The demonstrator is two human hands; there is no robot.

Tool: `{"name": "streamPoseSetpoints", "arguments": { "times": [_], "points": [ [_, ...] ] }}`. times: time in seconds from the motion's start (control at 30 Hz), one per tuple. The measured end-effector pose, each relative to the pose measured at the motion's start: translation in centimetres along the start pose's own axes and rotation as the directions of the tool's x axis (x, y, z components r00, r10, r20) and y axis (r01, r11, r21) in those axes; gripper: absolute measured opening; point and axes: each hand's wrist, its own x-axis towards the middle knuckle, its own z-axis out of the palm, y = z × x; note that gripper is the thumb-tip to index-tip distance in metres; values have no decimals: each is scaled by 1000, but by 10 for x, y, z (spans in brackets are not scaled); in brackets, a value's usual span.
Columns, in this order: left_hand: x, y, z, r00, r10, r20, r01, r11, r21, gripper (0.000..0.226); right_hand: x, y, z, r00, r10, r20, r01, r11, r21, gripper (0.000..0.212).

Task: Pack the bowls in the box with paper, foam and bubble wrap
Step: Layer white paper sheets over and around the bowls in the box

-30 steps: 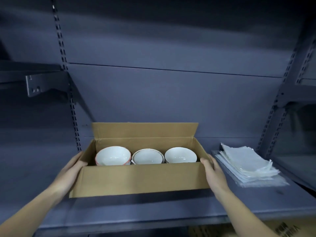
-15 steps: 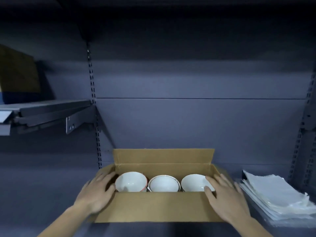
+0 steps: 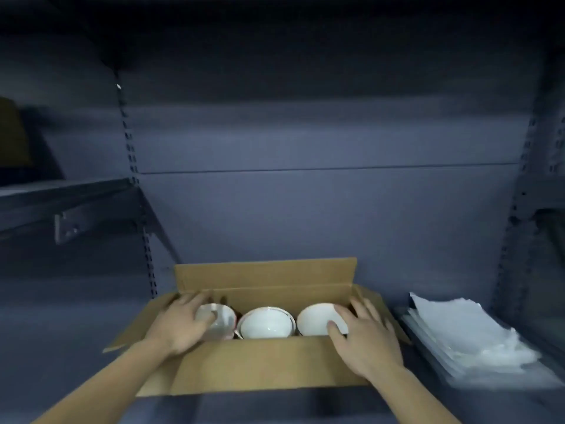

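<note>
Open brown cardboard box [image 3: 260, 362] sits on the grey metal shelf [image 3: 61, 332], long axis left-right, mouth up (rear flap upright). Inside, three white ceramic bowls [image 3: 266, 324] stand in a row, rims up.

Left hand [image 3: 180, 325]: fingers loose and spread, laid over the leftmost bowl.

Right hand [image 3: 363, 341]: fingers straight and splayed, thumb on the rightmost bowl's rim.

A stack of white sheets [image 3: 467, 338] lies just right of the box.

I see my bare left hand [image 3: 183, 327] and bare right hand [image 3: 365, 339] both palm-down, fingers relaxed and spread apart
</note>
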Motion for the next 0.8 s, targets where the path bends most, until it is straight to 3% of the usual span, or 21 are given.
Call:
{"name": "streamPoseSetpoints", "arguments": {
  "times": [0.2, 0.3, 0.37, 0.5, 0.8],
  "points": [
    [6, 38, 22, 982, 151, 110, -149, 989, -22, 80, 3, 0, 6, 998, 7, 70, -2, 997, -74, 57],
    [1, 56, 28, 969, 242, 57, -238, 968, -77, 68, 1, 2, 4, 997, 11, 78, -4, 996, -88, 58],
    [-1, 77, 33, 947, 321, 28, -315, 940, -132, 74, 0, 3, 3, 998, 10, 65, -4, 997, -80, 57],
    [-3, 135, 47, 902, 431, 9, -424, 891, -160, 53, 0, 3, 2, 1000, 8, 25, -7, 1000, -16, 53],
    [2, 226, 69, 831, 556, 18, -547, 823, -152, 53, -1, 60, -21, 986, 77, -146, -68, 996, 64, 49]
  ]
}}
